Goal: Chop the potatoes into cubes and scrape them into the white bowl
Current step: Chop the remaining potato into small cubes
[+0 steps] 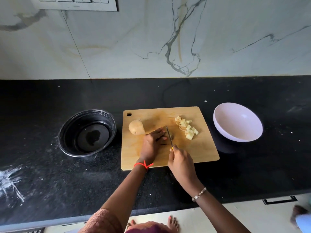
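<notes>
While the left hand [152, 142] lies flat over a piece of potato near the middle of the wooden cutting board [202, 153], its fingers [159, 132] pressing down on the piece to steady it, the right hand [180, 161] is clenched around the yellow handle of a small knife [169, 135], blade pointing away and set just right of the left fingertips. That piece is mostly hidden under the hand, so its shape is hard to tell. A half potato [136, 127] with its skin on waits at the board's far left, apart from the blade, likely the next to be cut. Finished cubes [186, 127] are heaped at the far right of the board, on the side nearest the white bowl [237, 122], which stands empty on the black bench [50, 165] just right of the board; keeping the heap there should make the scrape short. A black pan [87, 132] sits left of the board.
</notes>
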